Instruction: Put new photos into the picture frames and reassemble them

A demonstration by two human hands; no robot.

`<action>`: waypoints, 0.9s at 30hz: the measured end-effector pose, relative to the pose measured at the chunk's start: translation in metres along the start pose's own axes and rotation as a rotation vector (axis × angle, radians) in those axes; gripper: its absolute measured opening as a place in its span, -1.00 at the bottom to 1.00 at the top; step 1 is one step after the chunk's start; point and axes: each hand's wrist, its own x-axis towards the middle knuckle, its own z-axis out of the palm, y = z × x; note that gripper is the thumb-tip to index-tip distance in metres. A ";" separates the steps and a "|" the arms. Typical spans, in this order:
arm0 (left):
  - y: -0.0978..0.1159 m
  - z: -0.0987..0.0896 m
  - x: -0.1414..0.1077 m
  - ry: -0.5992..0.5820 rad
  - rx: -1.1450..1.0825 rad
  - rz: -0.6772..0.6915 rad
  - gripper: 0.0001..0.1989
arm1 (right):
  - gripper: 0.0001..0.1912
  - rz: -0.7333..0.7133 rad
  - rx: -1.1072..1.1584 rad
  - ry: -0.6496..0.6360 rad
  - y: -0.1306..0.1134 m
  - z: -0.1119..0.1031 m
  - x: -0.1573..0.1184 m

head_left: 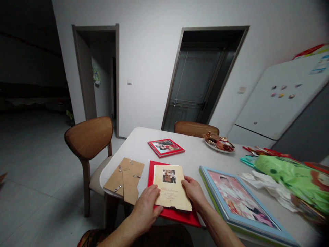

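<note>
Grasping the cream printed photo-frame insert point(171, 190) by its lower left edge in the left hand point(147, 206) and right edge in the right hand point(194, 192), over the nearer red picture frame point(182, 216), with long axis roughly parallel to the frame's, about equally close to both.

Printed sheet point(168, 195): matt paper as I see it remotely, lower edge ragged
Red frame point(180, 216): smooth, slightly glossy to me
Backing boards point(130, 185): matt, cardboard-like; shiny metal clips point(137, 176)
Chair point(89, 138): smooth wood, soft sheen
Green bag point(288, 175): thin, crinkled plastic
</note>
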 end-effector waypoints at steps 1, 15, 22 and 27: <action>0.001 -0.001 0.000 -0.004 -0.008 -0.008 -0.53 | -0.59 -0.005 0.003 0.009 0.000 0.000 -0.001; 0.007 -0.007 0.002 -0.033 -0.001 -0.004 -0.57 | -0.52 -0.006 -0.130 -0.024 0.002 -0.004 0.000; 0.005 -0.004 0.001 -0.019 0.004 0.011 -0.61 | -0.64 -0.150 -0.569 0.042 -0.003 -0.004 0.004; 0.011 -0.009 0.001 -0.042 0.062 0.031 -0.68 | -0.69 -0.295 -1.115 0.100 -0.005 -0.003 0.002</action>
